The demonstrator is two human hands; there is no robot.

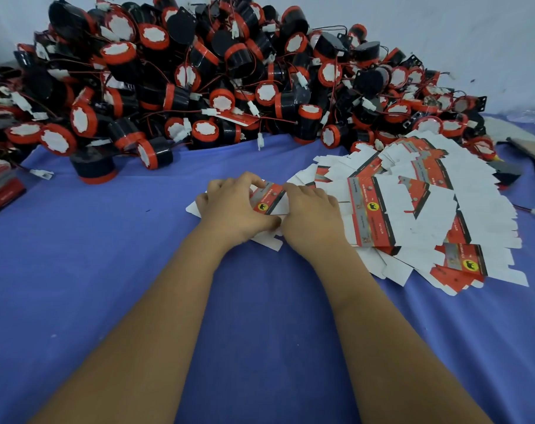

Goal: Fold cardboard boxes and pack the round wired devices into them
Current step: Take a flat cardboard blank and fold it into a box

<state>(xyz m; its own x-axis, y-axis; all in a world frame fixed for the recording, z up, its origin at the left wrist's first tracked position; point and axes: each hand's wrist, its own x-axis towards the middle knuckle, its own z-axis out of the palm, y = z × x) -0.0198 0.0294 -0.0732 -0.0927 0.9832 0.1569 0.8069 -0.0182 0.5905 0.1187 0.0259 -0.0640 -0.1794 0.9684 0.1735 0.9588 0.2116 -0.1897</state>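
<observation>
Both hands [235, 206] [312, 212] hide most of the gripped box blank [267, 198].

Left hand [233, 206] and right hand [312, 214]: bare, without gloves, rings or watch. Both forearms bare; sleeves are not visible in view.

Two hands [238, 206], one held carton [267, 198]

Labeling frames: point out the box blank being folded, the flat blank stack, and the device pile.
box blank [267, 199], head view, red printed panel between the hands
flat blank stack [425, 209], head view, white middle
device pile [198, 78], head view, centre
</observation>
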